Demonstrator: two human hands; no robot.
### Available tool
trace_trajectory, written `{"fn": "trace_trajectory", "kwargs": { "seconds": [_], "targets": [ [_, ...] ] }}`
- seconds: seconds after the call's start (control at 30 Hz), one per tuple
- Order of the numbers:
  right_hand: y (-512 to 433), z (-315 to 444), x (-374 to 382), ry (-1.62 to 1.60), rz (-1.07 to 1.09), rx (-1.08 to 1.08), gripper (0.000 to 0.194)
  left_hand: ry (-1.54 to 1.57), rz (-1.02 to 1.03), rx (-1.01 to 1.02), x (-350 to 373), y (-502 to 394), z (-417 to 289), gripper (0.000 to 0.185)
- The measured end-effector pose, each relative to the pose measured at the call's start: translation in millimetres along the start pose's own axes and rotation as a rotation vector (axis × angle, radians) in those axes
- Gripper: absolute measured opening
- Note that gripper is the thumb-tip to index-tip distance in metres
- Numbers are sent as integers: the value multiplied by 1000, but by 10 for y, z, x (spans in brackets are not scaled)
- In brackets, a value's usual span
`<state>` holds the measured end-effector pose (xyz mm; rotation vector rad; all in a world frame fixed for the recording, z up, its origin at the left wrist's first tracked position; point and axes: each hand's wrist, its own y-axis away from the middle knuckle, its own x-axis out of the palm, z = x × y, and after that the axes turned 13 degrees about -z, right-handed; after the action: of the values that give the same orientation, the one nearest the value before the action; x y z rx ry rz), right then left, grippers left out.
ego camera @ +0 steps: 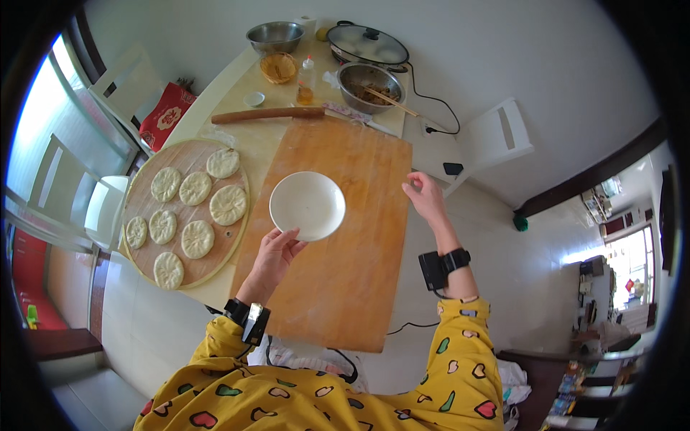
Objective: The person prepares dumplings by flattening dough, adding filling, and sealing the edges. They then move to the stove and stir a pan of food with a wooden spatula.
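Note:
My left hand grips the near rim of a shallow white bowl, with the thumb over the edge. The bowl looks empty and is above a wooden cutting board; a gap beneath it is hard to judge. Past the board's right edge, my right hand is held up with fingers curled, thumb and forefinger slightly apart. Nothing shows in it. Left of the board, several flat, pleated dough rounds lie on a round wooden board.
A rolling pin and a knife lie across the far end. Beyond stand a steel bowl of filling with chopsticks, a squeeze bottle, a wicker basket, another steel bowl and a lidded electric pan.

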<state>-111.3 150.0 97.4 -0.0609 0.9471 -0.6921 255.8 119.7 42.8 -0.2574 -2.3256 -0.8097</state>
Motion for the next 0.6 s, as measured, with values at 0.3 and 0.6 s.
{"fn": "trace_trajectory", "kwargs": {
  "seconds": [0.3,0.6],
  "targets": [
    [-1642,-949,1172,212,120,-300,42,77,-337,121,604,-34,792,14],
    [-2383,-1175,1719,65,317,-267,41,85,-538,142,685,185,1184,20]
  ]
}}
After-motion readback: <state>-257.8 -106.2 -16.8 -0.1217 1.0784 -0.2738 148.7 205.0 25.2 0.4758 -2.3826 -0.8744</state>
